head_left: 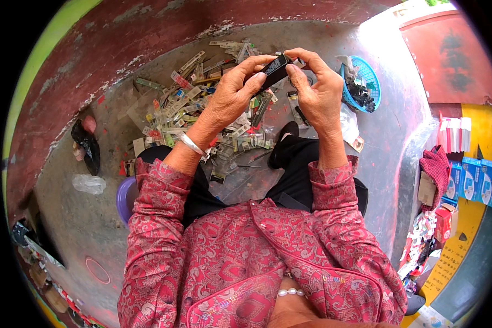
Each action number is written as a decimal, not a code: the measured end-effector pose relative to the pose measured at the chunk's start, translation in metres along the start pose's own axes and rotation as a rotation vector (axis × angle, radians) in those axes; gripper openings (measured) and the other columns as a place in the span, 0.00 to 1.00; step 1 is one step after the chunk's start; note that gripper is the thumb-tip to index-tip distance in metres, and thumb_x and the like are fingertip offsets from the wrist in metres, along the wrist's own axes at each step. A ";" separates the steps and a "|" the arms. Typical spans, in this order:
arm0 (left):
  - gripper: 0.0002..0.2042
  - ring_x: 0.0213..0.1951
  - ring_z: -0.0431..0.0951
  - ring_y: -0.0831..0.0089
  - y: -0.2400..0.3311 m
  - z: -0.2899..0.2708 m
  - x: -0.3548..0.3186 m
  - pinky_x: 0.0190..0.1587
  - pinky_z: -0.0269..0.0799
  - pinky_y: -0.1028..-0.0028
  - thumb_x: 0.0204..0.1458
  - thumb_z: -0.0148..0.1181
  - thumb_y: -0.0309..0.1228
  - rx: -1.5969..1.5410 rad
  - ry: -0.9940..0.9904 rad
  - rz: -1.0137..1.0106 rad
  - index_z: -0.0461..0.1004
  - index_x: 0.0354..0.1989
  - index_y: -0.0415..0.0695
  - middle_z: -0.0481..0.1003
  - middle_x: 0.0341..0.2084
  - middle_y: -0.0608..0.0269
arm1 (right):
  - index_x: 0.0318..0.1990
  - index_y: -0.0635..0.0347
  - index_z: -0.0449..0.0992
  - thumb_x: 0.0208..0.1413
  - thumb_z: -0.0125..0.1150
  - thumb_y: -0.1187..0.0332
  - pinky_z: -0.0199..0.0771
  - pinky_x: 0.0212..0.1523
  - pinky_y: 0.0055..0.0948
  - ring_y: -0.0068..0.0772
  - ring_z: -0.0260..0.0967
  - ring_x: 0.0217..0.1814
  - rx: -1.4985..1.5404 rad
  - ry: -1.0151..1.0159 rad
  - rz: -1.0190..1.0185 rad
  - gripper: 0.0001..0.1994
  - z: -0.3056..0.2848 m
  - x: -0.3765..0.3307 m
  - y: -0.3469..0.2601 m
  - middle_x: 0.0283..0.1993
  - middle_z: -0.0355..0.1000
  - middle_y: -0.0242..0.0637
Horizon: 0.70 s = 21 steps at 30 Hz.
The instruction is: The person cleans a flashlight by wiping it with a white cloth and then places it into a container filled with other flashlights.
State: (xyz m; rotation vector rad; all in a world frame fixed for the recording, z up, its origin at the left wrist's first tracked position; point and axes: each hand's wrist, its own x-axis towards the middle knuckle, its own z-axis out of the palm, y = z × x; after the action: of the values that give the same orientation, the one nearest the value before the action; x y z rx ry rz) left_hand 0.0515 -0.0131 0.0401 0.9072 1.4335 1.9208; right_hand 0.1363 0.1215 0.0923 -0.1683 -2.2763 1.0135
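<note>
Both my hands hold a small black oblong box (275, 71) in front of me, tilted up toward the right. My left hand (236, 94) grips its lower left end, thumb along the near side and fingers behind. With thumb and forefinger, my right hand (318, 94) pinches the upper right end. Whether that end is open or closed, I cannot tell. Below and beyond the hands, a loose heap of small flat packages and plastic sleeves (186, 109) spreads over the floor. To the right of my right hand stands a blue plastic basket (373, 76) with small black pieces in it.
A black plastic bag (86, 146) and a clear bag (89, 184) lie at left. A purple stool or tub (125, 201) shows beside my leg. Blue and white boxes (478, 179), a red checked cloth (435, 169) and piled scraps (419, 240) line the right. A dark red wall (65, 71) curves behind.
</note>
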 end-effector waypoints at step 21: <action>0.12 0.31 0.74 0.77 -0.009 0.006 -0.005 0.33 0.69 0.79 0.54 0.49 0.26 0.296 0.180 0.171 0.68 0.46 0.37 0.74 0.33 0.58 | 0.41 0.64 0.72 0.46 0.59 0.77 0.68 0.35 0.19 0.18 0.68 0.33 0.306 0.067 0.220 0.13 0.009 -0.007 -0.004 0.32 0.72 0.34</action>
State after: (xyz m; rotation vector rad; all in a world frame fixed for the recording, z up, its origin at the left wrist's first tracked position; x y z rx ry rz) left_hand 0.0598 -0.0116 0.0314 1.0395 1.8359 1.9875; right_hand 0.1366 0.1108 0.0873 -0.3224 -2.0440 1.4329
